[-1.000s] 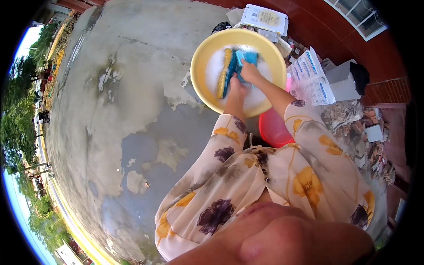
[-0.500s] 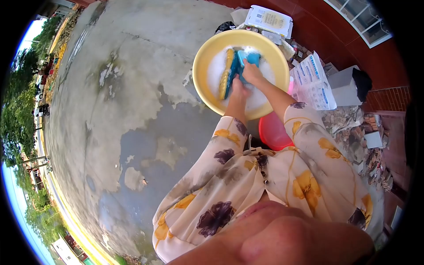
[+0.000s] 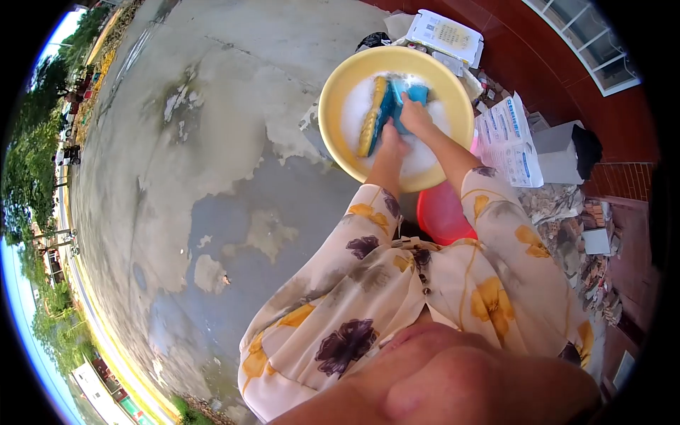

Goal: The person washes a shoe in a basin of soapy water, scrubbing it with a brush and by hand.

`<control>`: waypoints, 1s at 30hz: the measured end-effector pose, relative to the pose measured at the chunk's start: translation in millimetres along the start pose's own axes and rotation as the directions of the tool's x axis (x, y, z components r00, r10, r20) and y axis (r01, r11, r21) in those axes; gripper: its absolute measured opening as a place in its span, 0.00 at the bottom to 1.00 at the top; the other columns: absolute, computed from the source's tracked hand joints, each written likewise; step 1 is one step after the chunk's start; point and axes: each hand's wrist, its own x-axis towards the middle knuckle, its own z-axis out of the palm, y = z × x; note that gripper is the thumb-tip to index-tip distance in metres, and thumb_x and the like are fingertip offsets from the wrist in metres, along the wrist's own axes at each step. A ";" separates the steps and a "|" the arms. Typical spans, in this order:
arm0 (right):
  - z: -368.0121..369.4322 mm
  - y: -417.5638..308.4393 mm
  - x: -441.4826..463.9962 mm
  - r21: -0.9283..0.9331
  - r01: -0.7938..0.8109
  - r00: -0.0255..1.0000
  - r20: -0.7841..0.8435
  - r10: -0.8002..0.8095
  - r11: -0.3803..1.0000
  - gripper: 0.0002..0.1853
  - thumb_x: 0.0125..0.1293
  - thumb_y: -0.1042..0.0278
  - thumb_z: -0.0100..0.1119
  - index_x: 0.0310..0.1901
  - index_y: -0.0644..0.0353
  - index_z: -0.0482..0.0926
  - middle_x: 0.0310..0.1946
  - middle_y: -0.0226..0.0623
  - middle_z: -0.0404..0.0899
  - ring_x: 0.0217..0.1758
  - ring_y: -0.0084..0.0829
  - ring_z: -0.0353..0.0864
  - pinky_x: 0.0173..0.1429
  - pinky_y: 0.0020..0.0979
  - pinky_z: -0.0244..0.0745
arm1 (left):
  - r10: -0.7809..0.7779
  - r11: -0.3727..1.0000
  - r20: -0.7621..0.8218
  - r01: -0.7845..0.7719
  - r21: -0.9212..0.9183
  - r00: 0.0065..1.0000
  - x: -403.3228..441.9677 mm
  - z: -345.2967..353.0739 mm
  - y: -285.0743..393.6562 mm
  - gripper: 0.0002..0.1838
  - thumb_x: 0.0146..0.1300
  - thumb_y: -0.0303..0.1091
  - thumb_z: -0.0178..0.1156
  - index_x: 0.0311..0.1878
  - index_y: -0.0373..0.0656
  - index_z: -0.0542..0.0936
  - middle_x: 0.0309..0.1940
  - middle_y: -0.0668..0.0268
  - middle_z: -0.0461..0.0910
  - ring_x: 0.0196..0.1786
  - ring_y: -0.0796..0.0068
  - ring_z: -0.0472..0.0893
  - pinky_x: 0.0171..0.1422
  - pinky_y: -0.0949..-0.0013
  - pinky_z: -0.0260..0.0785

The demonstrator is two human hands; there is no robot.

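A pale yellow basin [image 3: 327,106] holds white suds. In it stands a dark blue item with a bumpy yellow side [image 3: 373,117]; it looks like a shoe on edge, but its kind is not certain. My left hand [image 3: 394,139] is closed at the item's near end, its fingertips partly hidden against the blue part. My right hand [image 3: 415,115] grips a light blue piece [image 3: 399,92], brush-like in shape, pressed along the blue side. More blue material [image 3: 418,94] shows beyond my right hand.
A red basin [image 3: 445,216] sits just below the yellow one. To the right are a printed carton [image 3: 510,142], a grey-white box with black cloth [image 3: 559,152] and rubble [image 3: 559,212]. A white box [image 3: 446,35] lies behind. Wet concrete [image 3: 241,177] spreads left.
The view has shifted slightly, so the basin and hands appear a little farther right. My right hand and the light blue piece have moved slightly along the blue item. Both grips look the same.
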 end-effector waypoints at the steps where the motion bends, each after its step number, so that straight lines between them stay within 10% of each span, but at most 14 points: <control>1: 5.9 3.4 -0.8 0.016 -0.012 1.000 -0.006 0.012 1.000 0.26 0.62 0.73 0.41 0.64 0.56 0.66 0.35 0.60 0.79 0.40 0.57 0.80 0.45 0.51 0.75 | -0.055 0.998 0.010 0.055 0.024 0.998 5.7 -5.5 1.5 0.26 0.70 0.51 0.38 0.65 0.49 0.66 0.68 0.66 0.64 0.69 0.63 0.62 0.73 0.51 0.46; 6: -28.1 -17.0 -75.4 0.229 -0.068 0.934 0.357 -0.019 0.971 0.26 0.66 0.67 0.41 0.66 0.62 0.63 0.32 0.59 0.80 0.27 0.51 0.82 0.32 0.46 0.78 | 0.046 0.997 0.004 -0.045 -0.062 0.999 36.0 -29.2 -1.2 0.22 0.71 0.49 0.41 0.59 0.46 0.69 0.58 0.58 0.72 0.56 0.57 0.73 0.62 0.50 0.65; 9: -36.8 -20.7 -82.9 0.226 -0.149 0.916 0.399 0.048 0.963 0.24 0.68 0.64 0.38 0.66 0.54 0.64 0.38 0.62 0.78 0.37 0.57 0.80 0.44 0.47 0.76 | 0.117 0.993 0.068 -0.117 -0.016 0.991 69.7 -40.1 -13.3 0.22 0.71 0.50 0.43 0.59 0.47 0.70 0.56 0.56 0.73 0.57 0.57 0.73 0.60 0.50 0.66; 11: -14.9 2.1 -44.7 0.144 -0.014 0.970 0.241 -0.021 0.989 0.24 0.68 0.65 0.40 0.65 0.55 0.66 0.38 0.62 0.79 0.38 0.57 0.80 0.45 0.47 0.76 | -0.046 0.979 -0.139 0.017 -0.205 0.989 -2.2 4.3 -0.7 0.22 0.69 0.49 0.46 0.59 0.47 0.70 0.59 0.59 0.72 0.60 0.59 0.71 0.65 0.54 0.60; 14: 10.2 14.7 18.8 -0.020 0.094 0.995 -0.027 -0.095 0.995 0.24 0.66 0.67 0.42 0.64 0.56 0.67 0.38 0.62 0.78 0.40 0.58 0.80 0.49 0.47 0.74 | 0.300 0.952 -0.159 -0.307 -0.015 0.940 20.6 -7.4 -19.2 0.22 0.69 0.50 0.49 0.58 0.46 0.71 0.54 0.61 0.76 0.56 0.67 0.74 0.61 0.58 0.63; 18: -2.2 -7.9 5.2 0.210 -0.097 0.985 0.162 0.063 0.973 0.25 0.64 0.68 0.42 0.65 0.56 0.65 0.39 0.63 0.78 0.39 0.58 0.80 0.47 0.52 0.74 | 0.286 0.954 -0.133 -0.295 -0.054 0.949 34.4 -21.9 -22.8 0.24 0.69 0.50 0.48 0.59 0.44 0.70 0.54 0.63 0.76 0.57 0.68 0.73 0.61 0.60 0.63; 21: 7.9 8.6 -29.9 0.072 0.198 0.973 0.106 -0.205 0.978 0.25 0.65 0.68 0.41 0.64 0.55 0.67 0.36 0.62 0.79 0.29 0.53 0.82 0.37 0.47 0.78 | 0.107 0.980 -0.092 -0.121 -0.158 0.990 27.0 -20.0 -12.2 0.27 0.71 0.52 0.43 0.61 0.40 0.68 0.54 0.59 0.74 0.54 0.66 0.75 0.54 0.61 0.69; 24: -33.4 -23.0 -79.3 0.198 -0.075 0.931 0.364 -0.003 0.977 0.24 0.65 0.67 0.40 0.64 0.56 0.68 0.35 0.61 0.80 0.25 0.51 0.81 0.33 0.45 0.78 | 0.185 0.981 -0.150 -0.172 0.094 0.971 36.7 -23.5 -11.6 0.27 0.71 0.52 0.43 0.61 0.40 0.68 0.54 0.57 0.74 0.55 0.63 0.74 0.54 0.58 0.70; 26: -23.3 -6.5 -57.9 0.132 -0.023 0.943 0.332 -0.023 0.991 0.24 0.67 0.67 0.38 0.64 0.52 0.68 0.32 0.62 0.79 0.27 0.53 0.81 0.34 0.46 0.77 | 0.106 0.980 -0.161 -0.130 -0.152 0.981 17.0 -11.3 -10.0 0.28 0.70 0.53 0.44 0.63 0.40 0.67 0.58 0.58 0.72 0.58 0.63 0.73 0.58 0.59 0.67; 30: 27.7 19.3 19.7 -0.001 0.197 0.980 0.021 -0.197 0.980 0.24 0.67 0.67 0.39 0.64 0.58 0.66 0.34 0.65 0.78 0.33 0.57 0.81 0.41 0.49 0.76 | 0.251 0.966 -0.212 -0.259 -0.011 0.945 46.7 -20.3 -20.8 0.28 0.70 0.53 0.43 0.64 0.40 0.66 0.61 0.60 0.70 0.60 0.64 0.71 0.61 0.60 0.64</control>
